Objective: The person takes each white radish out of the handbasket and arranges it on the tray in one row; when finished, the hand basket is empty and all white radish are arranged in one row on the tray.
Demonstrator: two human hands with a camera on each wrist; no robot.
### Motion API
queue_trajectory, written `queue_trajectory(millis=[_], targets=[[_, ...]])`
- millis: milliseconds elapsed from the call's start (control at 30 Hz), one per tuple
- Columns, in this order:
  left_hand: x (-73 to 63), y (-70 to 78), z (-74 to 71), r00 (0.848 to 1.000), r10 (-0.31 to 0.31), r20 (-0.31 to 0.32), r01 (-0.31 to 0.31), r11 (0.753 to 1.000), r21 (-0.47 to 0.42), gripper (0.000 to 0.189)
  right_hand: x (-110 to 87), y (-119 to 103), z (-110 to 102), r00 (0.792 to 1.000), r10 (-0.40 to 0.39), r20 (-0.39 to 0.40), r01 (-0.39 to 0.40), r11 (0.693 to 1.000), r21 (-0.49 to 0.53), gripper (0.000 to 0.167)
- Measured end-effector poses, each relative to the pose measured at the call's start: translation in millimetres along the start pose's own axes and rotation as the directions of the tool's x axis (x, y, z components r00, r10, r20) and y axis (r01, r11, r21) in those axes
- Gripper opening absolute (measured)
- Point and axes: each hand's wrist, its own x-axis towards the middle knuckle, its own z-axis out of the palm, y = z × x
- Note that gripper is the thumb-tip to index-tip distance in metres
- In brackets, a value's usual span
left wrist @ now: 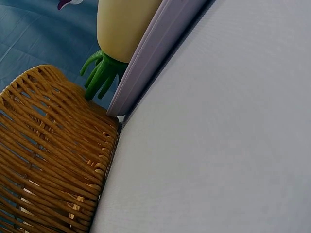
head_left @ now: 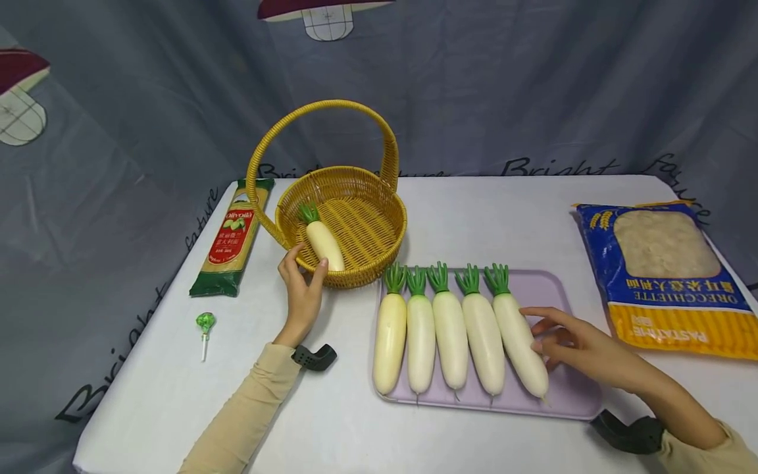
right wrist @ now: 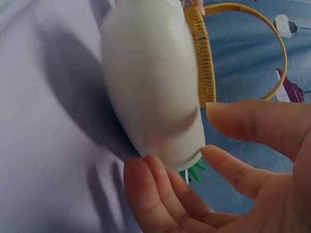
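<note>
On the near rim of a yellow wicker basket (head_left: 379,260) rests my left hand (head_left: 303,296), its thumb and fingers bent at the edge, gripping it. One small white radish (head_left: 325,245) with a green top lies inside the basket, close to those fingers. Several larger white radishes lie side by side on a lilac tray (head_left: 541,286). My right hand (head_left: 586,345) is at the right side of the rightmost radish (head_left: 521,345). In the right wrist view its fingers (right wrist: 233,167) are spread around that radish, not closed on it. The left wrist view shows the basket's woven side (left wrist: 53,155), not the hand.
Left of the basket lies a pasta packet (head_left: 231,240), with a green lollipop (head_left: 205,322) nearer the front. A blue and yellow orecchiette bag (head_left: 669,276) lies right of the tray. A grey curtain (head_left: 474,85) hangs behind the white table (head_left: 331,428).
</note>
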Motion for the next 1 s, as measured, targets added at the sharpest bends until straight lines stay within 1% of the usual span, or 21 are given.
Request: queue_trajectory(millis=[100, 200, 300, 533, 633, 733, 1000], targets=[[-0.5, -0.2, 1.0, 1.0, -0.001, 0.004, 0.001, 1.0, 0.009, 0.056, 3.3, 0, -2, 0.999, -0.006, -0.051, 0.004, 0.999, -0.037, 0.046], [-0.8, -0.6, 1.0, 1.0, -0.005, 0.006, 0.005, 1.0, 0.015, 0.056, 7.7, 0, -4, 0.993, -0.062, -0.102, 0.053, 0.995, -0.089, 0.041], [-0.7, -0.2, 0.7, 1.0, -0.008, 0.006, 0.008, 1.0, 0.013, 0.056, 12.9, -1, -6, 0.987, -0.095, -0.133, 0.079, 0.989, -0.122, 0.04], [0.0, 1.2, 0.4, 1.0, -0.007, 0.004, 0.007, 1.0, -0.001, 0.057, 29.4, -9, -6, 0.972, -0.084, -0.218, 0.058, 0.991, -0.122, 0.04], [0.0, 0.7, 0.7, 1.0, -0.01, 0.005, 0.01, 1.0, -0.004, 0.057, 36.8, -14, -5, 0.966, -0.081, -0.246, 0.058, 0.993, -0.099, 0.039], [0.0, 0.4, 0.8, 1.0, -0.01, 0.0, 0.01, 1.0, -0.002, 0.057, 45.4, -19, -3, 0.962, -0.07, -0.265, 0.059, 0.997, -0.052, 0.039], [0.4, 0.1, 0.7, 1.0, -0.006, -0.001, 0.006, 1.0, 0.001, 0.058, 70.8, -41, 5, 0.967, -0.035, -0.251, 0.066, 0.991, 0.114, 0.039]])
